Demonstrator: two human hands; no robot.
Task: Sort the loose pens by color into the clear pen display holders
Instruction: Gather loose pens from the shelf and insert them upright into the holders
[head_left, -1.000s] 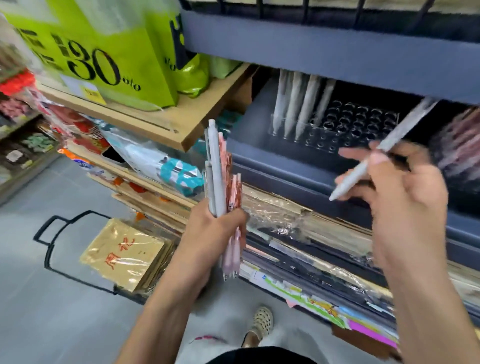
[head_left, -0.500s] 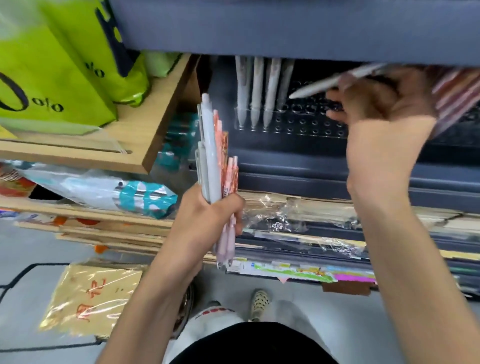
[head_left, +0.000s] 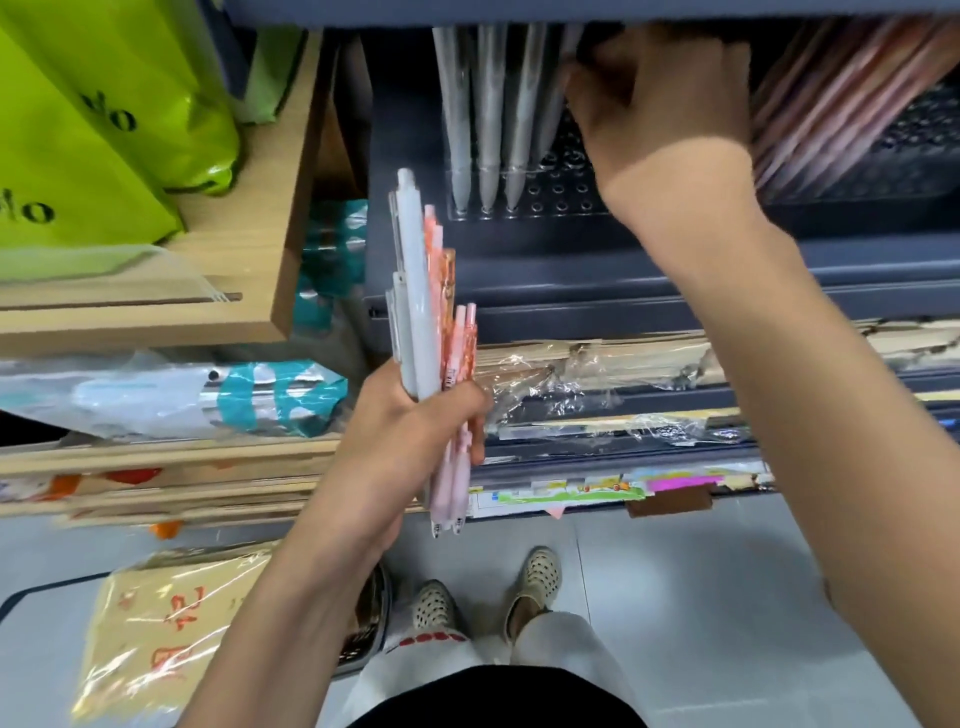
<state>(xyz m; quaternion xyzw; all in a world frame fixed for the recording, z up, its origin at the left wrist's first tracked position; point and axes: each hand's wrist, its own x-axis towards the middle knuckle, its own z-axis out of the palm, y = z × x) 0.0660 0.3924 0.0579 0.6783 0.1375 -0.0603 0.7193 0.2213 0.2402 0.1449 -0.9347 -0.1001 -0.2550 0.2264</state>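
Dark blue-grey shelf (head_left: 571, 280) carrying a clear perforated holder (head_left: 558, 200), with grey pens (head_left: 488, 119) standing in its left holes and pink pens (head_left: 831, 104) leaning further right. Wooden shelf (head_left: 249, 249) to the left, bearing lime-green bags (head_left: 78, 130). Below, plastic-wrapped flat packs (head_left: 571, 374) stacked edge-out; grey floor (head_left: 701, 597) beneath.

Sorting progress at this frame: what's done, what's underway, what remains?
Done: four pale grey pens stand in the clear perforated holder; blurred pink pens sit further right. In hand: the right hand reaches at the holder, its grasp hidden. Left: the left hand grips a mixed grey-and-pink pen bundle.
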